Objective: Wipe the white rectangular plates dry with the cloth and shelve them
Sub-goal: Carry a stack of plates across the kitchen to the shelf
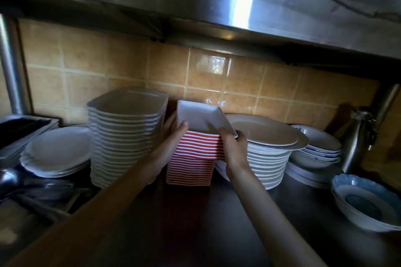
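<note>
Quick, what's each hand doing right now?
Left hand: holds the white rectangular plate, striped cloth underneath.
Right hand: grips the plate's near corner.

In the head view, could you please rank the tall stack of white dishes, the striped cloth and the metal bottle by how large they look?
1. Tall stack of white dishes
2. Striped cloth
3. Metal bottle, partly in shadow

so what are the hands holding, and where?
Both hands hold a white rectangular plate with the striped cloth under it: left hand at its left edge, right hand at its near-right corner.
</note>
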